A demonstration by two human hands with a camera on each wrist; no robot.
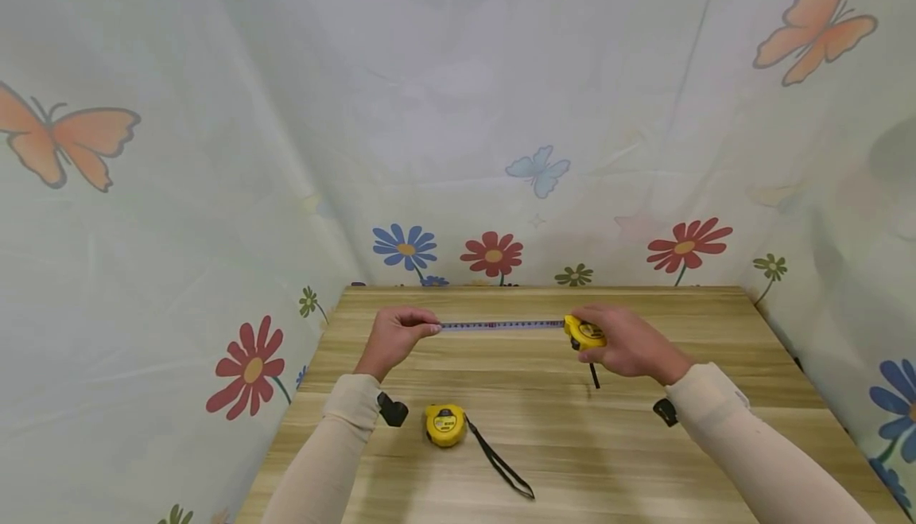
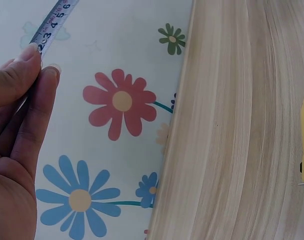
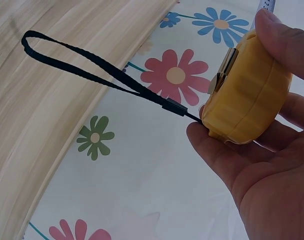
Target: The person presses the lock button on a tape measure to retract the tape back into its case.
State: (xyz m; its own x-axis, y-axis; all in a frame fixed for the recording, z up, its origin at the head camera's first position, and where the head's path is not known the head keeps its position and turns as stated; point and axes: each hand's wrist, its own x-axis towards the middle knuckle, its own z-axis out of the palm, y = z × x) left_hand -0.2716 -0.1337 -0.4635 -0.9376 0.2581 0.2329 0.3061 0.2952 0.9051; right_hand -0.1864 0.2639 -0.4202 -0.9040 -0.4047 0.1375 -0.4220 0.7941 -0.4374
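Note:
Between my two hands a white measuring blade [image 1: 501, 324] is drawn out straight and level above the wooden table. My left hand [image 1: 396, 339] pinches its free end between thumb and fingers; in the left wrist view the low numbers of the blade [image 2: 52, 30] show just past the thumb tip. The yellow tape measure case [image 1: 585, 333] is in my right hand [image 1: 630, 341], with thumb and fingers around it. From the case [image 3: 249, 92] a black wrist strap [image 3: 92, 60] hangs loose. A second yellow tape measure [image 1: 445, 425] lies on the table nearer to me, its blade not visible.
The second tape measure's black strap [image 1: 501, 460] stretches to the right across the wooden tabletop [image 1: 572, 452]. Behind the table and on both sides hangs a pale sheet [image 1: 458, 110] printed with flowers and butterflies. A small black device sits at each wrist.

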